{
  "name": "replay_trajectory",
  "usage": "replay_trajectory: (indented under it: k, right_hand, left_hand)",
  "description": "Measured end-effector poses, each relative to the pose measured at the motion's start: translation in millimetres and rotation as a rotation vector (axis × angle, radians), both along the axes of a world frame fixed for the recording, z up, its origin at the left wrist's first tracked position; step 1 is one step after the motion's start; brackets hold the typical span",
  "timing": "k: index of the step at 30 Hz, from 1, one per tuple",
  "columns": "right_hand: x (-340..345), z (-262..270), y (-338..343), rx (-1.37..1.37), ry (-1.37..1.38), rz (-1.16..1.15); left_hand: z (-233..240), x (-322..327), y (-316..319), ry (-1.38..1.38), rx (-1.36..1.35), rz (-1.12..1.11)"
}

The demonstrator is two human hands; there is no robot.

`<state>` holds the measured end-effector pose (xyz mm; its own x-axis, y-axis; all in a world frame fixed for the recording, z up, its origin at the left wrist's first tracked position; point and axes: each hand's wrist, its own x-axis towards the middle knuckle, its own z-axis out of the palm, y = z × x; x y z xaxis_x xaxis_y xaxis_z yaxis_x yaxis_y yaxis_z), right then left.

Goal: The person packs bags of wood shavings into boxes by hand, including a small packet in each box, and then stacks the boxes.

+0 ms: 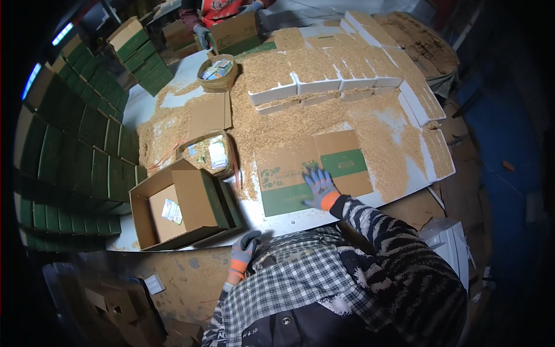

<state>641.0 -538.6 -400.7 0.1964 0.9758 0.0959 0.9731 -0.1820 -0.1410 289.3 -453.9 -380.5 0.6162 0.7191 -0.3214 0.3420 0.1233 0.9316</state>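
My right hand [321, 188], in a grey and orange work glove, rests with spread fingers on a flattened brown and green cardboard box [286, 197]. That cardboard lies at the table's near edge and bears printing. Gloved likewise, my left hand [245, 253] is by my waist beside the checked apron [282, 282]; whether its curled fingers hold anything is hidden. To its left stands an open-topped cardboard box [149, 221] with a printed packet [172, 211] on its bottom. Behind that box, a basket [230, 160] contains more printed packets [217, 152].
Loose brown husk-like material [321, 115] covers much of the white table. White foam boxes [318, 86] filled with it stand at the right and back. Green cartons [65, 160] are stacked at left. Across the table, a co-worker's gloved hand [202, 35] touches a carton [234, 32].
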Motion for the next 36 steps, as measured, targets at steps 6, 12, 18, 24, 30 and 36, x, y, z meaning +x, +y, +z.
replay_trajectory:
  k: [6, 12, 18, 24, 30, 36]
  right_hand:
    - [-51.2, -80.1, -86.3, 0.187, -0.071, 0.442]
    - [24.7, 60.3, -74.8, -0.112, 0.226, 0.298]
    - [79.9, 195.9, -37.4, 0.525, -0.057, -0.098]
    - [81.3, 144.6, -31.1, 0.644, -0.113, 0.095]
    - [100.4, 145.8, -48.5, 0.586, -0.075, 0.382]
    - [81.5, 216.1, -49.8, 0.317, 0.758, 0.452]
  left_hand:
    - [-27.0, 162.6, 75.3, 0.41, 0.97, -0.289]
    - [19.0, 213.3, 100.1, 0.699, 0.694, -0.674]
    - [158.1, 220.1, 89.8, 0.332, 1.245, -0.649]
    - [177.2, 224.0, 72.3, 0.362, 1.027, -0.722]
    - [192.1, 223.9, 112.2, 0.523, 0.814, -0.867]
    - [134.1, 222.7, 164.7, 0.179, 0.691, -0.375]
